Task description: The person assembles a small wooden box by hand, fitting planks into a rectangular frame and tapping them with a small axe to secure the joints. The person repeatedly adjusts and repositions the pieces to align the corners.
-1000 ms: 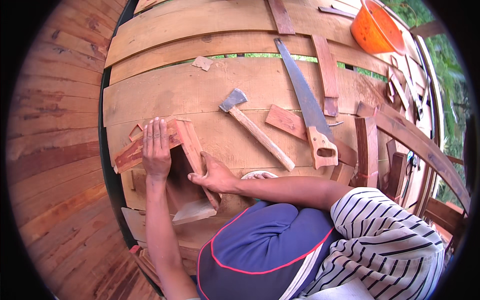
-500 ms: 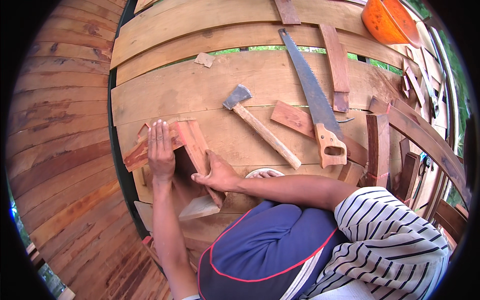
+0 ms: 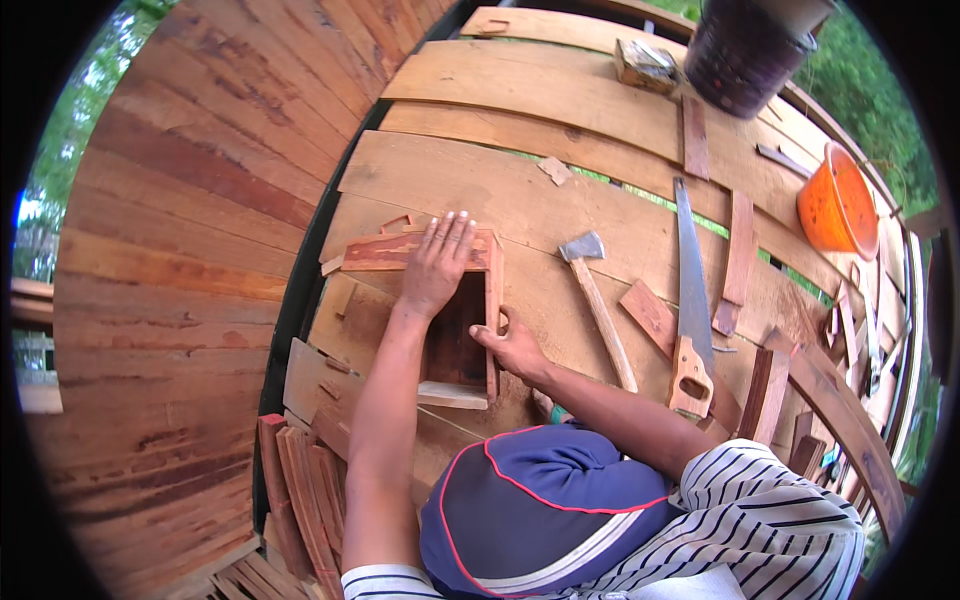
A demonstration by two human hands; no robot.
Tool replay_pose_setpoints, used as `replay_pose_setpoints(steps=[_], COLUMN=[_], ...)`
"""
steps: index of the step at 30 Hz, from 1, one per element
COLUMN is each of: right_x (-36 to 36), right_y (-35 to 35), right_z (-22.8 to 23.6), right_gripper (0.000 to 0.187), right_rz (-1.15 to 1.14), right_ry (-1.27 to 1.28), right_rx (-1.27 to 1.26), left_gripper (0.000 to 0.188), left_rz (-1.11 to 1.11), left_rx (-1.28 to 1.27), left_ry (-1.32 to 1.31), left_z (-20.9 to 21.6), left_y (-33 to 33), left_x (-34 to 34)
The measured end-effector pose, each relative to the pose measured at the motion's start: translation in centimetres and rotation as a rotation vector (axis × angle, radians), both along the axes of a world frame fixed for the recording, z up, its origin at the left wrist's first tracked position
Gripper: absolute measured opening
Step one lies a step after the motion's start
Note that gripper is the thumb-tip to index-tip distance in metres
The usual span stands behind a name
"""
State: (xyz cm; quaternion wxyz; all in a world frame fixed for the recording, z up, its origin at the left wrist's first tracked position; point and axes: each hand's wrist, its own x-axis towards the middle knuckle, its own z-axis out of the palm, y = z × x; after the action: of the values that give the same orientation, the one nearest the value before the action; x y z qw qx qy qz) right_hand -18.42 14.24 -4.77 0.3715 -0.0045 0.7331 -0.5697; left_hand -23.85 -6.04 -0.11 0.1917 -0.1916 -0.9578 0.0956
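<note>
Left hand [image 3: 434,275]: flat across wooden box [image 3: 382,253], fingers nearly together | right hand [image 3: 518,349]: thumb and fingers pinching box's right wall [image 3: 494,285] | box: near left edge of plank deck [image 3: 430,175]

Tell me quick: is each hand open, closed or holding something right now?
Left hand: open, laid across the far end of the wooden box.
Right hand: closed on the box's right side, holding it.

Your wooden box [image 3: 385,252] is reddish brown; your shorts [image 3: 550,480] are navy with red piping, your shirt [image 3: 775,500] white with black stripes. You have a grey saw [image 3: 692,280] with a tan handle [image 3: 683,400], an orange bucket [image 3: 820,208] and a purplish-black bucket [image 3: 740,65].
</note>
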Motion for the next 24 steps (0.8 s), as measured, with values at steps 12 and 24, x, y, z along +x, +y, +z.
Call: replay_pose_setpoints(steps=[12, 24], right_x=[-3.4, 0.0], right_y=[1.5, -0.3], right_z=[-4.5, -2.4], right_gripper=[0.090, 0.086], right_rz=[-0.026, 0.078], right_ry=[-0.066, -0.010], right_rx=[-0.134, -0.055], left_gripper=[0.058, 0.048], left_rz=[0.799, 1.160], left_rx=[0.790, 0.519], left_ry=[-0.881, -0.988], left_z=[21.1, 9.2], left_y=[-11.6, -13.9], left_x=[19.6, 42.9])
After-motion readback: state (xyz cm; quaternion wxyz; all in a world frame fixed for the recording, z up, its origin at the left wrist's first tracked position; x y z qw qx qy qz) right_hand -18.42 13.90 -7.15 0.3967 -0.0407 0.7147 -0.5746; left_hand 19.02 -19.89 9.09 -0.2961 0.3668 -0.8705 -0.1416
